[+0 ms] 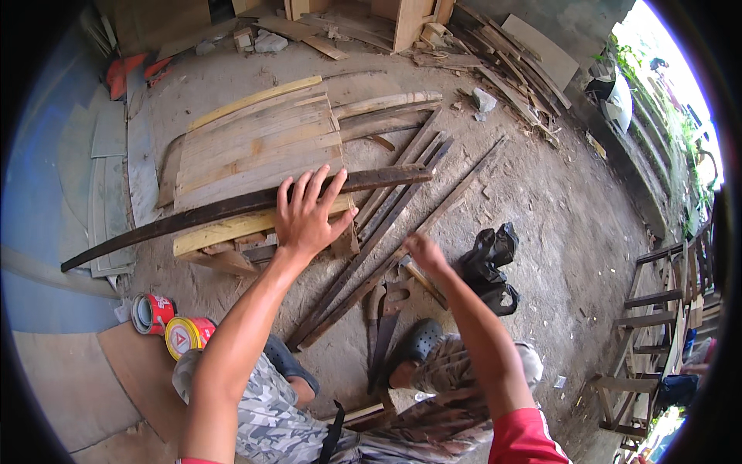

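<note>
Two paint cans (174,325) on the ground near the left knee. Right hand (421,254) reaching down over thin strips (371,247), fingers curled; grip not discernible. Left hand (308,213) splayed open, flat on a long dark curved plank (224,209). Plank across the near edge of the stacked boards (247,139).

Two red-and-yellow tins (171,323) on dirt floor (541,209), black bag (488,263), handsaw (380,329), wooden chair frames (657,325)
</note>
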{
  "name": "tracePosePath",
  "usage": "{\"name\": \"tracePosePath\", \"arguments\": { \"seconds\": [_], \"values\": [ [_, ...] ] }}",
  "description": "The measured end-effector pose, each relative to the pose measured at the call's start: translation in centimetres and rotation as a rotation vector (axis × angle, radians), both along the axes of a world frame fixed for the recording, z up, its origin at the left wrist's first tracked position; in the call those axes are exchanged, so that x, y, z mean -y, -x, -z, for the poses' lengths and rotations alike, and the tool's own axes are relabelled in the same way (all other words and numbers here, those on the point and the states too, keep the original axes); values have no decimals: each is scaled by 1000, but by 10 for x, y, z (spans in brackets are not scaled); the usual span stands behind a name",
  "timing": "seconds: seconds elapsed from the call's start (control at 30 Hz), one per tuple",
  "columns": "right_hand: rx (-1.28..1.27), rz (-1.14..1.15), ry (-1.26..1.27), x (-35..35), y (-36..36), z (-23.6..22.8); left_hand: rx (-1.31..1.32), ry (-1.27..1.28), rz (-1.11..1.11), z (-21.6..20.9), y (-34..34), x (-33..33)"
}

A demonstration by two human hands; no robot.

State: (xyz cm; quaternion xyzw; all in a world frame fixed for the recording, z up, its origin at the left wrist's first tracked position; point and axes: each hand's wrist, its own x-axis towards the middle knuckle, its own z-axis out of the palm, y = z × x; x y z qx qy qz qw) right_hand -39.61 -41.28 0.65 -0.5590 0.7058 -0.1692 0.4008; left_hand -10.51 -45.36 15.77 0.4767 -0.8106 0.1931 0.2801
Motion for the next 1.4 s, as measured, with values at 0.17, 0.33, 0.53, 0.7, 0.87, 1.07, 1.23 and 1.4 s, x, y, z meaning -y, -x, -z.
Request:
{"name": "tracePosePath", "arguments": {
  "seconds": [0.17,0.33,0.53,0.7,0.87,1.07,1.23,1.4],
  "values": [
    [-371,-245,-284,-62,-32,103,52,33,-53,4,-1,1],
    [-617,-409,-55,-89,-43,147,57,42,-50,4,2,1],
    [-702,-581,53,-73,-27,164,63,62,-43,1,5,2],
    [-782,-815,18,-63,-22,148,57,82,-47,5,3,2],
    [-517,-751,-277,-43,-6,111,23,85,-12,1,8,2],
    [-332,-797,-330,-35,11,33,-22,35,-16,6,2,0],
    [-272,-673,-524,-39,33,-90,-77,-97,34,-3,-1,-9],
    [-182,-209,-239,-64,79,-214,-111,-202,62,-10,-5,-8]
  ]
}}
